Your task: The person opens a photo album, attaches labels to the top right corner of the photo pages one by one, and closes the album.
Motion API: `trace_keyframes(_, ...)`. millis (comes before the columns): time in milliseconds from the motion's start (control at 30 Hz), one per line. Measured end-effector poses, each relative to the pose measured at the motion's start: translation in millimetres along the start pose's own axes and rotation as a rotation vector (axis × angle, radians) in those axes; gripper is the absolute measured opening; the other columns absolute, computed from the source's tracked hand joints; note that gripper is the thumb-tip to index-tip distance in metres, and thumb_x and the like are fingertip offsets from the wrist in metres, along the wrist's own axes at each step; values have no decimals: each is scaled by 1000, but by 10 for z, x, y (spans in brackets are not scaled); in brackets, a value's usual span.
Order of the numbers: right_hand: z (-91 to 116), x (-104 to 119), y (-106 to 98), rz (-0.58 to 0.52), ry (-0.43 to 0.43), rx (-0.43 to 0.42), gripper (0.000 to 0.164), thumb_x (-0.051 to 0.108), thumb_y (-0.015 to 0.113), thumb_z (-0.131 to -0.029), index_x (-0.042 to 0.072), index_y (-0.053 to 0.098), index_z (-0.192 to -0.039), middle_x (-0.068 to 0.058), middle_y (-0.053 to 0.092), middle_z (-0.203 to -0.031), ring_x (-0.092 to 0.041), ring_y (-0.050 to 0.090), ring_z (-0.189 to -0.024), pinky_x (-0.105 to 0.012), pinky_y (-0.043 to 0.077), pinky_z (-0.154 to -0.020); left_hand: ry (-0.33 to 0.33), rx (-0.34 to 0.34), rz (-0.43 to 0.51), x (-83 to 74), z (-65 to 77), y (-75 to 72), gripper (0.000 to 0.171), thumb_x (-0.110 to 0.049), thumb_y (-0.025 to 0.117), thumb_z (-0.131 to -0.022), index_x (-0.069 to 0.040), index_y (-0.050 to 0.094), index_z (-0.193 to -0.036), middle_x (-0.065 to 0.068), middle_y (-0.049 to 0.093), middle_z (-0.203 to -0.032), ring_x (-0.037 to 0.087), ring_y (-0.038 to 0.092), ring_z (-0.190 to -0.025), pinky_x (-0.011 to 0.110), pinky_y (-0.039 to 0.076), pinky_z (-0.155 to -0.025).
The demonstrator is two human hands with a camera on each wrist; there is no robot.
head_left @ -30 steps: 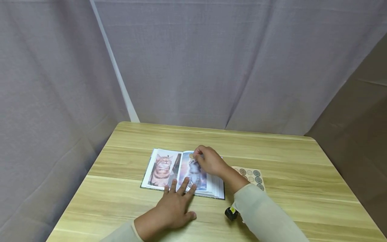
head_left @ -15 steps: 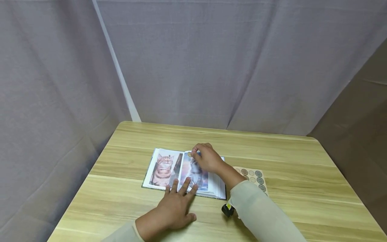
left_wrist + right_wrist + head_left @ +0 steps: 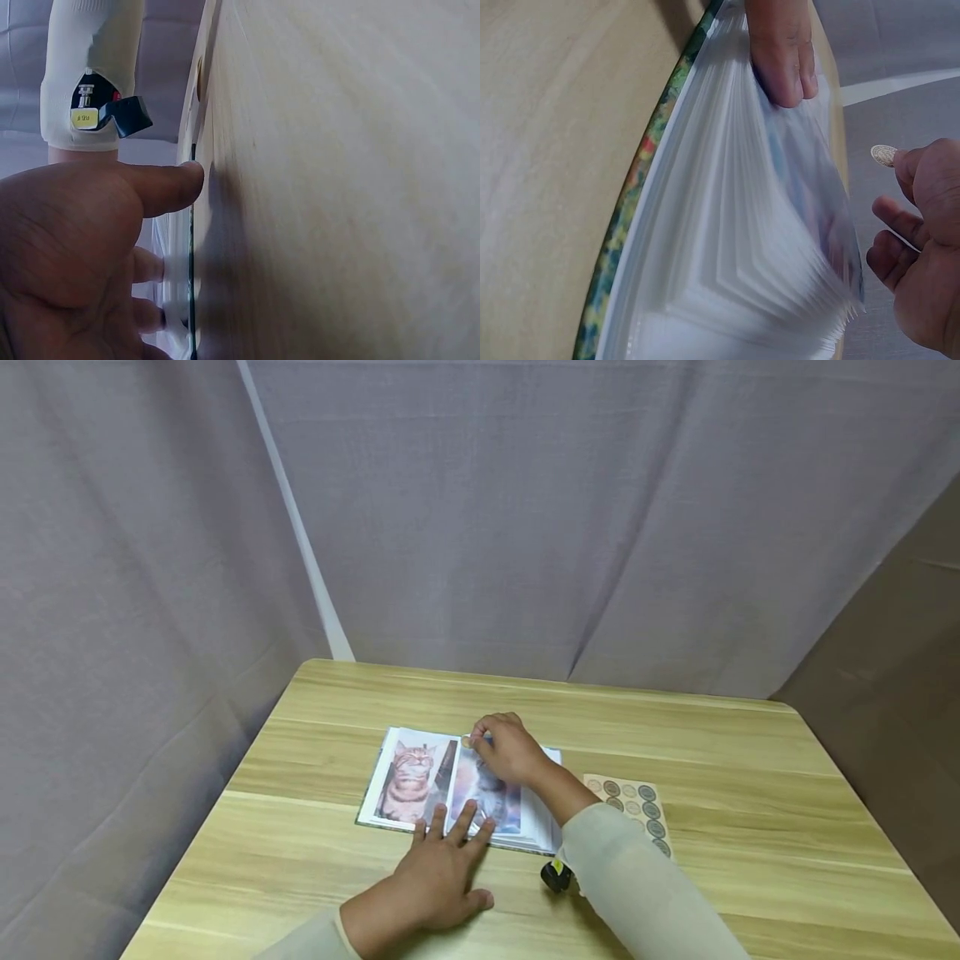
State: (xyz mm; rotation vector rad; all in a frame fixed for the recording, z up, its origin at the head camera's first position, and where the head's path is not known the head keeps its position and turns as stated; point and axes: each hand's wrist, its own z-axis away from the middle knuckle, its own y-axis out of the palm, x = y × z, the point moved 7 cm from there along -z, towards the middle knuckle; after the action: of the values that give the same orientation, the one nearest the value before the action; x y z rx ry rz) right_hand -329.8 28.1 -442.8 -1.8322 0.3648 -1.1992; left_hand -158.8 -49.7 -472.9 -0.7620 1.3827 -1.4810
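Note:
An open photo album (image 3: pixel 538 810) lies on the table, with a ginger cat picture (image 3: pixel 411 781) on its left page and a grey kitten picture (image 3: pixel 468 777) on its right. Spread fingers of my left hand (image 3: pixel 438 872) rest on the album's near edge, across the lower part of both pages. At the top of the right page, my right hand (image 3: pixel 512 752) pinches a small round sticker (image 3: pixel 883 155) between thumb and index finger. In the right wrist view the sticker stands out past the fingertips, its patterned face showing. Beneath the kitten page, many plastic sleeves (image 3: pixel 712 225) fan out.
A sheet of round stickers (image 3: pixel 637 795) lies right of the album, partly covered by the right forearm. A black wrist camera (image 3: pixel 556 876) hangs below the right sleeve. Grey curtains (image 3: pixel 465 527) stand behind the wooden table (image 3: pixel 750 793).
My right hand has shifted slightly left along the top of the right page, carrying the sticker toward the album's middle fold. The left hand stays in place on the album.

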Motion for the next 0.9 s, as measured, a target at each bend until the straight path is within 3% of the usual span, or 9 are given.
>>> trace_keyframes(900, -176, 8, 170, 71, -32, 2, 8, 19, 64, -101, 17, 67, -94, -5, 67, -123, -29, 51, -126, -44, 36, -112, -5, -5, -10, -5, 10, -4, 94, -68, 63, -89, -23, 29, -163, 15, 19, -168, 55, 25, -145, 69, 30, -111)
